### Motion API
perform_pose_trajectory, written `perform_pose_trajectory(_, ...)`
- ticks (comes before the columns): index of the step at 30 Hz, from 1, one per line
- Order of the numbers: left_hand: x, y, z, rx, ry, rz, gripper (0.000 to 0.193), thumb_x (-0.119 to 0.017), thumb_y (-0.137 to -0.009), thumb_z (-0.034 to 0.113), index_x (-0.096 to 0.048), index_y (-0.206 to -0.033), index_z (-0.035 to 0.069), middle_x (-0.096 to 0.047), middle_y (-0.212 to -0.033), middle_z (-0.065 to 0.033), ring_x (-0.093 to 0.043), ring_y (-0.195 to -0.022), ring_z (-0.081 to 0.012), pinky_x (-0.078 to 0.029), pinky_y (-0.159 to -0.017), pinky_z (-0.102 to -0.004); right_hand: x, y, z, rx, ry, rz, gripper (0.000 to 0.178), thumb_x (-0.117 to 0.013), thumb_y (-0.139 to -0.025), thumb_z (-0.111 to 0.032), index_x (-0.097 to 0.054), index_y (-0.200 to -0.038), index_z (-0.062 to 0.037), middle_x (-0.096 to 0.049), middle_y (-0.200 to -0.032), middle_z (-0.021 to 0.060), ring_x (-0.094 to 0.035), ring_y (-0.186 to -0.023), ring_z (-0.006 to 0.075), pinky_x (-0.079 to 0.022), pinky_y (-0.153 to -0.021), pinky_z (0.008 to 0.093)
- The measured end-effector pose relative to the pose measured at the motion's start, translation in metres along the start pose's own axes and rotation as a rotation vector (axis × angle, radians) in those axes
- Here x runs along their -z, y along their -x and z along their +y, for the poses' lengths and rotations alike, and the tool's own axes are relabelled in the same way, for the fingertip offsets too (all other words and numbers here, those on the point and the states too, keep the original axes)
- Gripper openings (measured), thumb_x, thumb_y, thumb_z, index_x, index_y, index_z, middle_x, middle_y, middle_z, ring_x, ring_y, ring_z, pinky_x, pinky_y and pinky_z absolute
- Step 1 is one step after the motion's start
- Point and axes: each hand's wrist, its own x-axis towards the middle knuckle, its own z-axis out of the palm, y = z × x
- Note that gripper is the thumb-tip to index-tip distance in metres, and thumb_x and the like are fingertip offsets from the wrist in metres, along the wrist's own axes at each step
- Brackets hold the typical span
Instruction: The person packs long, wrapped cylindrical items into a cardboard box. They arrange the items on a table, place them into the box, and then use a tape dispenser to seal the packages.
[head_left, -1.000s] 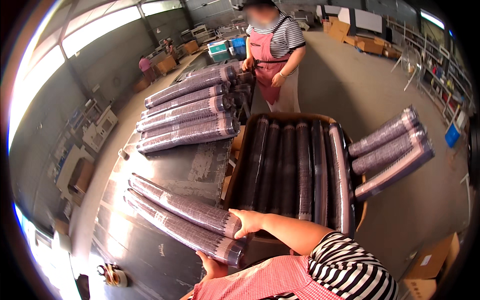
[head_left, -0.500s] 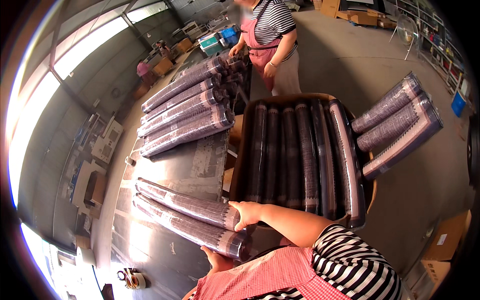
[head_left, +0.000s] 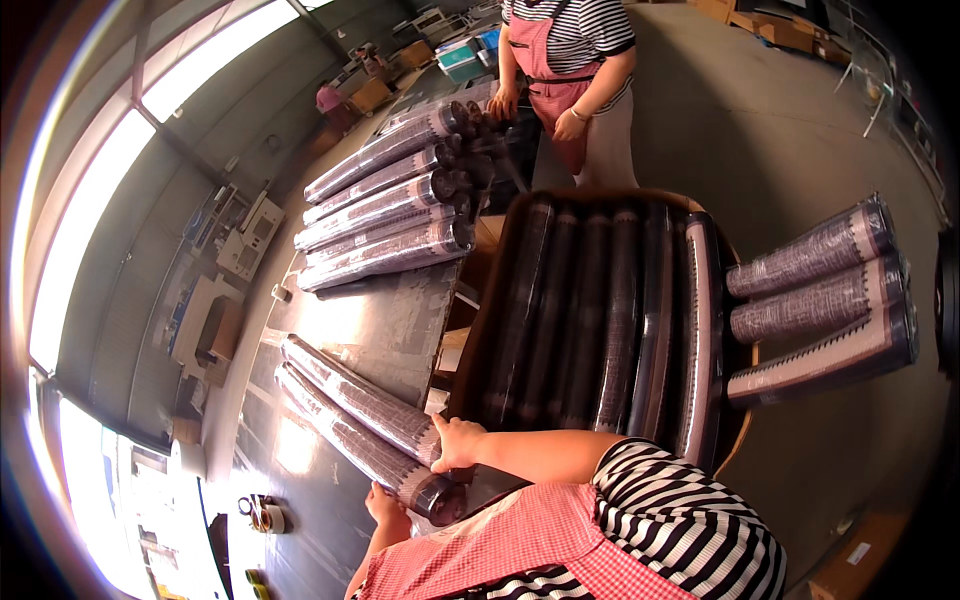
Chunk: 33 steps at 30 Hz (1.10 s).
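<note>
Two rolled mats in clear plastic, dark with a pale patterned band, lie side by side on the metal-topped table (head_left: pixel 385 320). My right hand (head_left: pixel 458 442) grips the near end of the right-hand rolled mat (head_left: pixel 365 398), thumb on top. Against the outer side of the left-hand rolled mat (head_left: pixel 355 432), close to its near end, my left hand (head_left: pixel 385 508) is curled; its fingers are partly hidden under the roll. Right of the table, a large open cardboard box (head_left: pixel 745 425) holds a row of similar wrapped rolls (head_left: pixel 617 320).
A pile of wrapped rolls (head_left: pixel 390 250) lies farther along the table. Three more rolls (head_left: pixel 810 270) stick out beyond the box's right side. Another person (head_left: pixel 570 60) in a pink apron stands behind the box, one hand at the pile. Tape rolls (head_left: pixel 268 515) sit at the table's left.
Both hands have shifted left, and the near ends of the two rolled mats have swung left with them, away from the box. My view has turned slightly.
</note>
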Motion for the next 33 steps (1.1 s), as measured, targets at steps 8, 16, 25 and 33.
perform_pose_trajectory(8, -0.056, 0.033, 0.041, -0.104, 0.049, -0.127, 0.086, -0.072, -0.090, 0.032, -0.018, -0.152, 0.008, -0.052, -0.132, -0.0195, -0.060, -0.109, -0.0342, -0.054, -0.088, -0.0475, 0.008, -0.003, 0.015, -0.006, -0.060, -0.003, 0.123, -0.081, -0.064, -0.060, -0.020, -0.155, -0.0031, -0.055, -0.134, 0.0244, -0.058, -0.120, 0.0379, -0.048, -0.101, 0.0435)
perform_pose_trajectory(16, -0.070, 0.051, 0.043, -0.236, -0.158, -0.001, 0.085, -0.081, -0.081, 0.019, -0.026, -0.143, -0.001, -0.055, -0.125, -0.0223, -0.062, -0.104, -0.0338, -0.055, -0.086, -0.0454, 0.013, -0.003, 0.012, -0.005, -0.062, -0.026, 0.124, -0.081, -0.063, -0.059, -0.020, -0.155, -0.0030, -0.056, -0.134, 0.0245, -0.059, -0.120, 0.0376, -0.048, -0.101, 0.0430)
perform_pose_trajectory(25, -0.076, 0.057, 0.045, -0.246, -0.145, -0.003, 0.086, -0.081, -0.080, 0.016, -0.026, -0.144, 0.000, -0.057, -0.125, -0.0216, -0.063, -0.104, -0.0334, -0.054, -0.088, -0.0439, 0.013, -0.005, 0.016, -0.002, -0.076, -0.022, 0.124, -0.081, -0.063, -0.059, -0.020, -0.155, -0.0028, -0.056, -0.133, 0.0246, -0.059, -0.119, 0.0375, -0.049, -0.100, 0.0423)
perform_pose_trajectory(33, -0.070, 0.049, 0.043, -0.242, -0.174, -0.029, 0.090, -0.081, -0.081, 0.017, -0.022, -0.147, 0.001, -0.056, -0.127, -0.0217, -0.062, -0.107, -0.0337, -0.053, -0.091, -0.0438, 0.016, -0.005, 0.017, -0.004, -0.087, -0.036, 0.124, -0.081, -0.064, -0.059, -0.020, -0.155, -0.0020, -0.057, -0.133, 0.0253, -0.059, -0.120, 0.0373, -0.048, -0.101, 0.0421)
